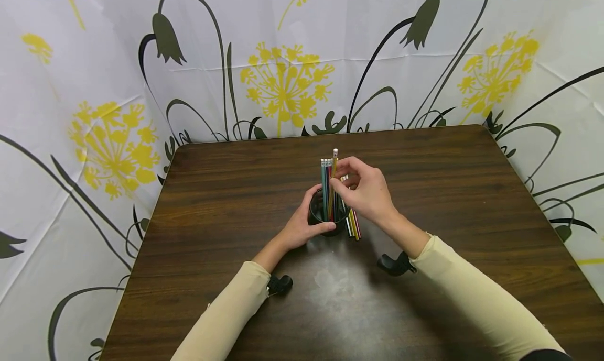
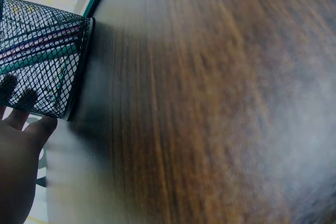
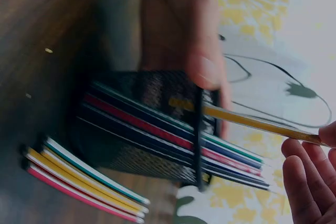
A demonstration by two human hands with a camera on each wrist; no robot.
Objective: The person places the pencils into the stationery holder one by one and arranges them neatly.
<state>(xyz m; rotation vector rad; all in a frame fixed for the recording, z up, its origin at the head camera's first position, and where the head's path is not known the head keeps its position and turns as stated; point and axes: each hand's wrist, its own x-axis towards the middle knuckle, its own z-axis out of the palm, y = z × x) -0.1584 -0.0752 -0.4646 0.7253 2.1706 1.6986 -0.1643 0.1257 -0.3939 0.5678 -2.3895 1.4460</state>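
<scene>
My left hand [image 1: 299,226] grips a black mesh pencil cup [image 2: 44,56] from its left side, thumb by the rim in the head view. Several pencils [image 1: 324,180], teal, dark blue, red and black, lean inside it with their erasers up. A yellow pencil [image 3: 252,121] is pinched between the thumb and fingers of my right hand [image 1: 370,190]. Its lower end reaches down into the cup, and its eraser end stands higher than the others. Beside the cup, several more pencils [image 3: 86,182], white, green, yellow and red, lie together on the table.
The dark wood-grain table [image 1: 226,204] ends at a back edge against a floral curtain [image 1: 283,25]. Light sleeves [image 1: 231,303] cover both forearms, with a black wrist camera [image 1: 395,264] under the right wrist and another [image 1: 280,285] at the left.
</scene>
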